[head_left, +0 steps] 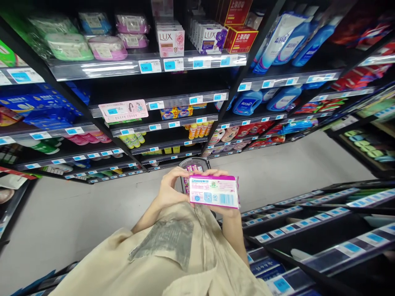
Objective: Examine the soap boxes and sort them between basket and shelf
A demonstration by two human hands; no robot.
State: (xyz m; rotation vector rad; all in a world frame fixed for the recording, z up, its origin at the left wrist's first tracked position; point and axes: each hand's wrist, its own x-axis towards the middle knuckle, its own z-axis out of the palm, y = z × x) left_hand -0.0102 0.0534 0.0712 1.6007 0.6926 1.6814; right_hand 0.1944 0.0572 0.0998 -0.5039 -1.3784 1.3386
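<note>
I hold a pink and white packet (214, 191) with a barcode facing me, close to my chest. My left hand (169, 190) grips its left end, fingers curled over the top edge. My right hand (226, 210) supports it from below and behind, mostly hidden by the packet. Just beyond the packet, on the floor, stands a grey shopping basket (195, 163) holding a pink item.
Black store shelves with blue price tags rise ahead, carrying LUX soap boxes (170, 41), wet-wipe packs (69, 46), blue detergent bottles (247, 101) and a red box (240, 39). More shelves (324, 230) run at my right. A grey floor aisle (77, 213) stretches between them.
</note>
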